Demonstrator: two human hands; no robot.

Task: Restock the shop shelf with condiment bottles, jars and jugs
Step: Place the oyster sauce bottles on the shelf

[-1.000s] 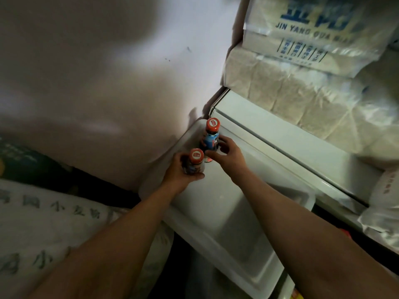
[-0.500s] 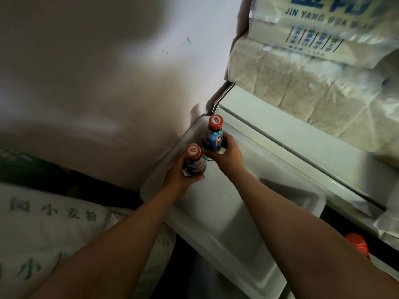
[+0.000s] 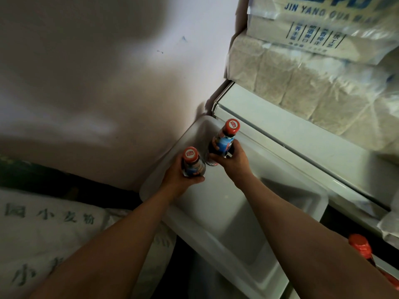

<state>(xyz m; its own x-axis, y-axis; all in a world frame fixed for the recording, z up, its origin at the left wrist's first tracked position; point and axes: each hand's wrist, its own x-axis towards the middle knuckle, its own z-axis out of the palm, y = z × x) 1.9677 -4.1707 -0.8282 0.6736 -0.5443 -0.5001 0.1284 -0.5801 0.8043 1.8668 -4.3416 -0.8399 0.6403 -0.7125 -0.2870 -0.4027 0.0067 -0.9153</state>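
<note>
Bottles, two of them, dark glass with orange-red caps and blue labels, both up at the far corner of the white shelf (image 3: 237,212) next to the pale wall (image 3: 108,83). Left hand (image 3: 179,178) wrapped round the nearer bottle (image 3: 192,164), thumb curled under its front, cap upright and facing the camera. Right hand (image 3: 233,158) clasped round the farther bottle (image 3: 225,141), fingers curled across the label, bottle leaning slightly toward the wall, base down near the shelf floor; cannot tell whether quite touching. The two bottles just beside each other, nearly touching at the shoulders. Both forearms reaching in from the bottom edge, converging on that corner. Shelf a shallow white tray with a raised rim and a stepped recess toward the right. Behind it, a white ledge (image 3: 302,143) running diagonally, with plastic-wrapped noodle bundles (image 3: 313,83) stacked on top and a printed pack (image 3: 323,24) reading JIN YANG above those. Lower right, another orange-red cap (image 3: 360,247) poking out from under the ledge, partly behind the right forearm. Lower left, a white sack (image 3: 43,234) with grey printed characters, dim and soft.
</note>
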